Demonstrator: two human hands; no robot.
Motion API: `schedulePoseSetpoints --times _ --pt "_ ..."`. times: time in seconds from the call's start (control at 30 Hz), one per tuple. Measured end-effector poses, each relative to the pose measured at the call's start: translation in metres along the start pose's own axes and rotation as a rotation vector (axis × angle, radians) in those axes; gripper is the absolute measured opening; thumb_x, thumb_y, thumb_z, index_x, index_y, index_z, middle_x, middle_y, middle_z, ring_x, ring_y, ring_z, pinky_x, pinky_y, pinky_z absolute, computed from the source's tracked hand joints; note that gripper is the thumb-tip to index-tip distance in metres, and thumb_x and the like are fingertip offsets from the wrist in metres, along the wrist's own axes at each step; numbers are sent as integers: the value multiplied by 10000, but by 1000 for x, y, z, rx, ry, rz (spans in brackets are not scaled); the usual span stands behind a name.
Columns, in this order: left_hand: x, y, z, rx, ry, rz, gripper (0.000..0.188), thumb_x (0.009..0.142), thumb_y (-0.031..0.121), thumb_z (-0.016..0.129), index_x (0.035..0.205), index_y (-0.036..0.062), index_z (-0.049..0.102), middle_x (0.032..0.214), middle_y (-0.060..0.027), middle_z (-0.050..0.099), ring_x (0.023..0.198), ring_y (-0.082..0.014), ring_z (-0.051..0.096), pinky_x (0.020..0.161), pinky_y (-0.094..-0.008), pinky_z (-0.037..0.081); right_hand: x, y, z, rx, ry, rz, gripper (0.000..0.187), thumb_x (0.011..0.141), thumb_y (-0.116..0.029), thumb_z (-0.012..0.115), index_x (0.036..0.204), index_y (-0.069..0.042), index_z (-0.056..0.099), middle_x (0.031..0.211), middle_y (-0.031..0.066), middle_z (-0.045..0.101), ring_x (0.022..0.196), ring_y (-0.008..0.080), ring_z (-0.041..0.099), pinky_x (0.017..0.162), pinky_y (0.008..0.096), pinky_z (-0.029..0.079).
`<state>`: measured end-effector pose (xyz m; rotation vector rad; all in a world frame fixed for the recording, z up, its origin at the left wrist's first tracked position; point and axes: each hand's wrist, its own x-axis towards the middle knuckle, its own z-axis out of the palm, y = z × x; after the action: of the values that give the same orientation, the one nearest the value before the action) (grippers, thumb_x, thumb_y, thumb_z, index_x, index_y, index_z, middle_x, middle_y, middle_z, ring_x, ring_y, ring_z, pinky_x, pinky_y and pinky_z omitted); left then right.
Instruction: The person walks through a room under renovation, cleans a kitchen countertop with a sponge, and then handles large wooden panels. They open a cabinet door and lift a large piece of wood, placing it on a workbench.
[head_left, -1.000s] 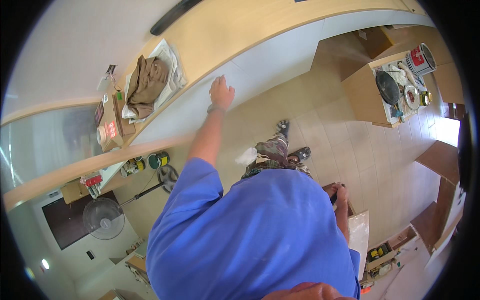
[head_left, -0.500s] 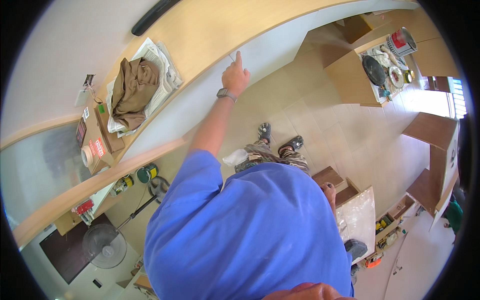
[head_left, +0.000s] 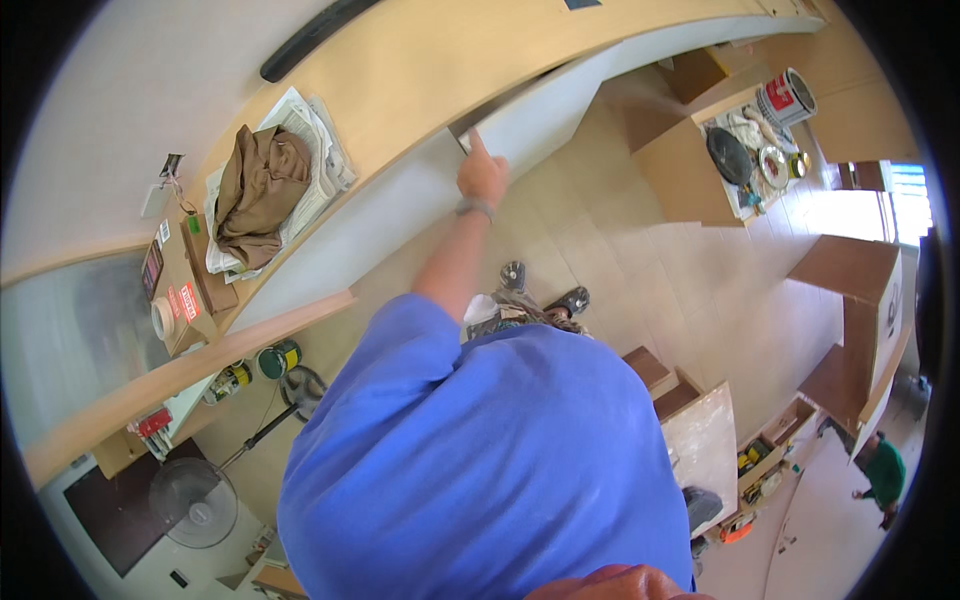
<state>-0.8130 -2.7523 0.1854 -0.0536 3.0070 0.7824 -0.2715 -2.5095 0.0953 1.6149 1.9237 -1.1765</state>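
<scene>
My left hand (head_left: 483, 178) reaches up and forward to a white cabinet door (head_left: 545, 115) under the wooden counter (head_left: 430, 75). Its index finger is stretched to the door's near top corner and seems hooked over the edge; the other fingers are curled. The door stands slightly out from the cabinet. A dark gap (head_left: 500, 103) shows behind it, widest by my finger and narrowing to the right. Beside it, another white front panel (head_left: 375, 225) sits flush below the counter. My right hand is out of sight behind my blue shirt (head_left: 490, 460).
A brown cloth (head_left: 262, 190) lies on newspapers on the counter, near a cardboard box (head_left: 185, 280). At right, a wooden cabinet (head_left: 685, 175) carries a paint can (head_left: 785, 98) and a dark lid. A standing fan (head_left: 195, 503) is lower left. Another person (head_left: 882, 470) in green is far right.
The white door has swung outward, and a dark gap has appeared behind it. My left hand has moved slightly back with its edge. My right hand has gone out of sight.
</scene>
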Motion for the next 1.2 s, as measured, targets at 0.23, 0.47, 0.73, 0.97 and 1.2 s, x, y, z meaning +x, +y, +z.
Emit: schedulePoseSetpoints --times 0.23,0.47,0.73,0.97,1.2 --pt "-83 26 11 70 -101 190 686 725 201 516 1340 6 282 586 -153 576 510 -329 555 493 -470 438 45 7 -25 60 -140 -129 108 732 -116 538 689 -17 536 625 54 527 541 122 482 522 300 408" --pt "-115 46 17 -21 -187 282 712 717 188 530 1358 20 268 591 -149 572 508 -319 554 480 -454 437 34 -80 -50 194 -60 -101 90 757 -100 530 698 -33 522 593 15 495 512 112 455 466 260 359" --pt "-143 80 22 -109 -397 416 706 711 134 532 1367 79 279 702 -152 596 601 -331 575 550 -446 456 18 -328 -32 274 -126 -523 306 816 -272 590 975 -10 584 691 51 569 586 96 486 502 241 390" --pt "-139 92 27 -246 -588 533 578 758 121 510 1317 76 373 862 -190 593 782 -318 583 692 -409 473 26 -446 23 -231 212 -974 321 769 -269 643 991 -58 546 934 137 580 797 296 599 710 387 480" --pt "-31 -8 39 277 -395 755 310 761 196 543 1033 64 613 979 -128 599 972 -312 534 870 -420 403 31 -440 39 -214 225 -935 338 740 -178 610 1047 -116 482 959 147 558 838 341 581 698 437 483"
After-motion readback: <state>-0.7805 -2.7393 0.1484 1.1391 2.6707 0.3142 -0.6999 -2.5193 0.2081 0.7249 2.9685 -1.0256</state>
